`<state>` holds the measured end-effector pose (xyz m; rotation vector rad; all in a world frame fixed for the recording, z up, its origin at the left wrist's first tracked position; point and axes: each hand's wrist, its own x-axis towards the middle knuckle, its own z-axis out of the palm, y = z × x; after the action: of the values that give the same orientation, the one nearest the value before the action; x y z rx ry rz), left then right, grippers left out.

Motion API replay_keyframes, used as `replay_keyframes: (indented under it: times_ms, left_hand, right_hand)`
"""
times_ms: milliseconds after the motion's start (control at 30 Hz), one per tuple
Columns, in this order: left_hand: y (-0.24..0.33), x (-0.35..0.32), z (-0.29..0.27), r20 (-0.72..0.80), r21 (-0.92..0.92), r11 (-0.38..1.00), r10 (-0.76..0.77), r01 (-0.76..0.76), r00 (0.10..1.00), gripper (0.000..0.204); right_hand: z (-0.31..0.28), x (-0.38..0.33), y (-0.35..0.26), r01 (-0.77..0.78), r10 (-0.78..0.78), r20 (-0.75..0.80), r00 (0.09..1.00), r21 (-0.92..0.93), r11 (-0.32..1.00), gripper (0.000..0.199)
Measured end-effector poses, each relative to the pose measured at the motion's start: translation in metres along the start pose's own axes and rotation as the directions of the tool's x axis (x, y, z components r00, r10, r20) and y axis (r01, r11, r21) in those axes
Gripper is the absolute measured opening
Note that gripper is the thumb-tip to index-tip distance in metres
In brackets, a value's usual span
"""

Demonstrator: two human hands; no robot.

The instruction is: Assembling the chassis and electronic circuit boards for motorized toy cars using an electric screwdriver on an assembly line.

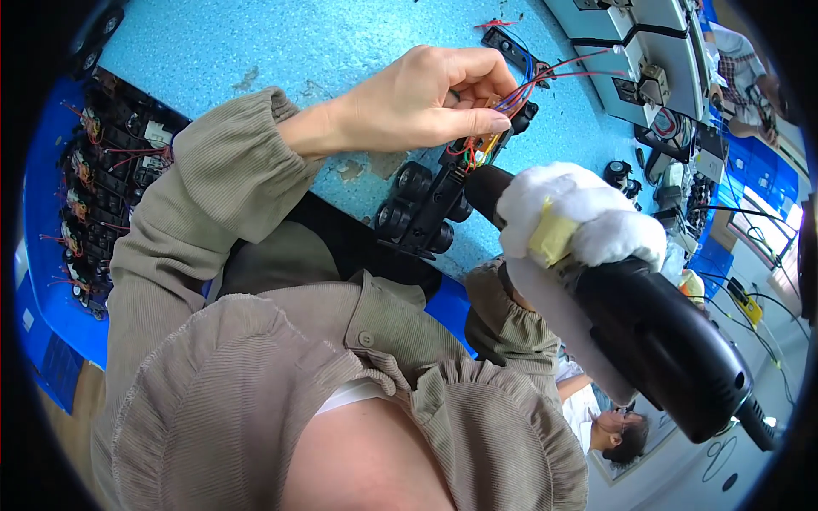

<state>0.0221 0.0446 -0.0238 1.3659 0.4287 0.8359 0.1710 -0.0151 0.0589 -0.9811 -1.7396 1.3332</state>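
My left hand (pixel 426 98) is closed in a pinch on a bundle of thin red and blue wires (pixel 535 81). The wires stand over a black toy car chassis (pixel 434 200) with chunky black wheels, lying on the blue tabletop near its edge. A black corded hot-air gun (pixel 656 332), its middle wrapped in white padding with yellow tape, points its dark nozzle (pixel 487 192) at the wiring on the chassis. My right hand (pixel 518 300) is mostly hidden behind the gun, which it appears to grip; only a little skin shows by the cuff.
A blue bin (pixel 51 289) at the left holds several black chassis with wires. On the blue tabletop (pixel 256 51) lies a black part (pixel 515 53) with wires. Grey equipment boxes (pixel 639 64) line the far right. Other people (pixel 601 422) sit nearby.
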Motion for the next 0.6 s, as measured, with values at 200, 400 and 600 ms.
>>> replay_keyframes:
  times_ms: [200,400,600]
  left_hand:
    - [-0.001,-0.003,-0.001,-0.012,0.036,0.998,0.045,-0.044,0.999,0.019]
    - [0.013,0.000,0.004,-0.033,0.089,0.994,0.062,-0.059,0.998,0.018]
    - [0.004,-0.003,0.008,-0.190,-0.188,0.978,-0.129,0.093,0.973,0.013]
  right_hand:
    - [0.012,-0.010,-0.003,0.138,-0.141,0.015,0.990,0.110,0.984,0.029]
    - [-0.002,-0.016,-0.020,0.312,-0.312,-0.016,0.950,0.108,0.944,0.022]
    - [-0.052,0.014,-0.042,0.519,-0.487,-0.193,0.852,0.192,0.833,0.025]
